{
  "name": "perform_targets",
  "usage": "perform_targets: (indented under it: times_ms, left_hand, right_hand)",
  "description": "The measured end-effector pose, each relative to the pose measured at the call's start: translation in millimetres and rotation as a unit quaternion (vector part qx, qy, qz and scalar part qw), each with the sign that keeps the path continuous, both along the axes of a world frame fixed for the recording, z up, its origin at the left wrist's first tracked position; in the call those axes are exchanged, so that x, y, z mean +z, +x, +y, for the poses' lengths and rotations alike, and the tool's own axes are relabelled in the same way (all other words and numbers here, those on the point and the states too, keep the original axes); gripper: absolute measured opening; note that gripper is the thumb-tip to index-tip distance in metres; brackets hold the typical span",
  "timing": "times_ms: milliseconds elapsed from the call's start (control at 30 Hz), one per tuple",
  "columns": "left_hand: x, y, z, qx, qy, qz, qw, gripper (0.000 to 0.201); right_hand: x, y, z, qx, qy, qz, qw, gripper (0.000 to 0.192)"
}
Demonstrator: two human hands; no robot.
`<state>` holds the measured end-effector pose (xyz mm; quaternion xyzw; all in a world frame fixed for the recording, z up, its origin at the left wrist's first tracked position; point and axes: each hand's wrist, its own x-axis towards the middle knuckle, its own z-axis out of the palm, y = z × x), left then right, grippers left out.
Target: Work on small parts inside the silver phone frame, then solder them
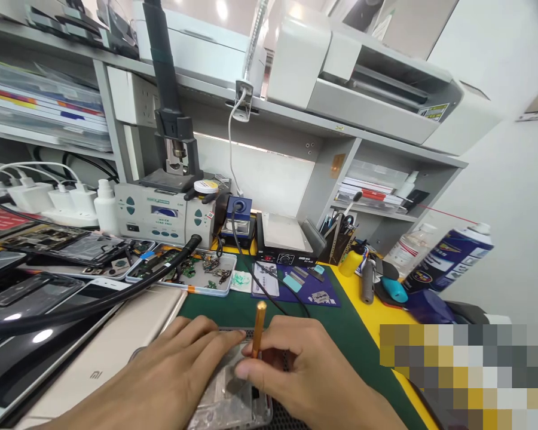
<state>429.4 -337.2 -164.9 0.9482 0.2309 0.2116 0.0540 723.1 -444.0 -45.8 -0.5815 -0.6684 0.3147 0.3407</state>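
- Down at the near edge of the green mat [233, 307], the right hand [311, 373] pinches an orange-handled screwdriver [258, 330] between thumb and fingertips, holding it nearly upright with its tip down on an opened phone body [226, 397].
- Beside it, the left hand [170, 379] lies flat, fingers together and extended, pressing on the far left corner of the phone body; it grasps nothing.
- That phone body sits at the near middle of the mat, its lower part cut off by the frame's bottom edge.
- Just left of the hands, a gold phone back [112, 352] lies touching the mat's left edge, with dark phones stacked further left.
- A thick black hose [116, 295] runs from the far left across those phones toward a parts tray [197, 272].
- Far of the hands, a strip of bare mat stays open up to the tray and a blue pad [302, 286] with small tools.
- A thin black cable [269, 295] crosses that strip, ending close to the screwdriver's top.
- To the right, the yellow table edge [367, 322] is crowded by a spray can [448, 257], a clear bottle [410, 245] and a tool holder [338, 236].
- Along the far side stand a rework station [161, 209] and a small heating plate [284, 239].
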Motion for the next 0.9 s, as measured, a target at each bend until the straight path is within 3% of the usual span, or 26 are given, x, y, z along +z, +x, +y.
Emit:
perform_targets:
  times_ms: [167,300,367,433,567,667,767,900]
  left_hand:
    - [32.8,-5.5,-4.3,0.017,-0.035,-0.047,0.998,0.102]
    - [55.0,9.9,-1.9,0.03,-0.074,-0.19,0.979,0.057]
    - [63.4,21.8,0.2,-0.005,-0.075,-0.243,0.967,0.03]
    - [72.2,33.0,0.7,-0.052,-0.083,-0.244,0.965,0.018]
    - [88.9,47.0,-4.2,-0.103,-0.105,-0.247,0.958,0.026]
    - [94.4,51.3,-7.9,-0.095,-0.111,-0.257,0.955,0.021]
    - [93.3,52.6,-7.4,-0.095,-0.116,-0.255,0.955,0.02]
    - [87.7,51.7,-5.0,-0.075,-0.102,-0.25,0.96,0.015]
  right_hand:
    - [-2.7,-1.2,5.3,0.025,0.033,0.028,0.999,0.047]
    - [-2.7,-1.2,5.1,0.024,0.03,0.018,0.999,0.045]
    - [-3.4,-1.7,4.6,0.024,0.025,0.012,0.999,0.044]
    - [-5.5,-2.1,4.9,0.024,0.028,0.008,0.999,0.044]
    - [-11.5,-2.4,7.0,0.024,0.03,0.012,0.999,0.05]
    - [-8.8,-1.5,6.4,0.025,0.021,0.012,0.999,0.047]
    - [5.0,1.9,2.4,0.039,-0.036,0.04,0.998,0.029]
    - [26.3,11.9,-1.8,-0.016,-0.048,0.124,0.991,0.046]
